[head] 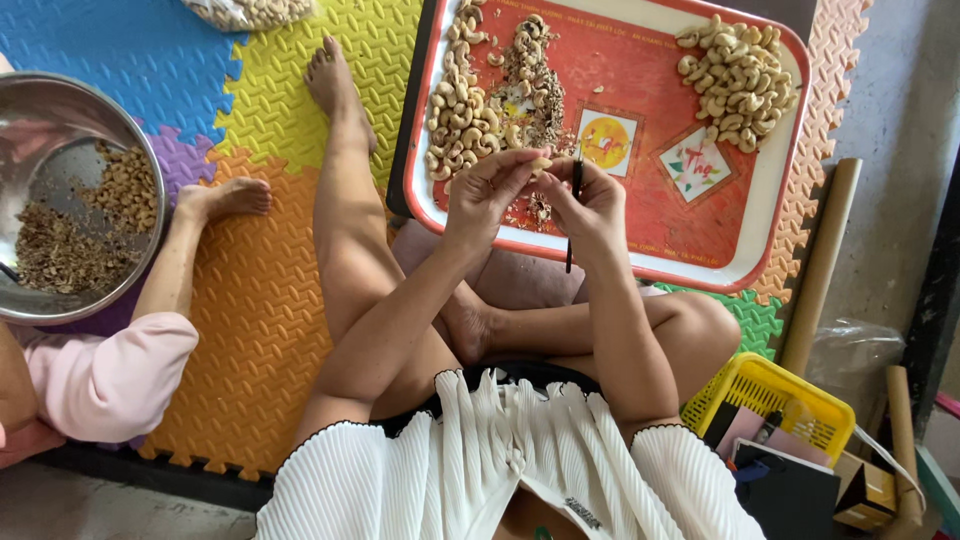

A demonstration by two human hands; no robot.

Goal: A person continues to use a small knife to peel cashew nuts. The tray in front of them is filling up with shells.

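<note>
Hands (540,190) pinch cashew (541,162); black tool (574,205) near-vertical.

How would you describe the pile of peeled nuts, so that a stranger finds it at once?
Start at the red tray with a white rim on the foam mat. Go to its far right corner, away from both hands: the pile of peeled nuts lies there alone. Its nuts are pale and clean, while the heaps at the left are mixed with brown skins.

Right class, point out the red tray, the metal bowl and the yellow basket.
red tray (650,90), head view, bare red floor.
metal bowl (60,115), head view, bare inner wall.
yellow basket (765,385), head view, top rim.
</note>
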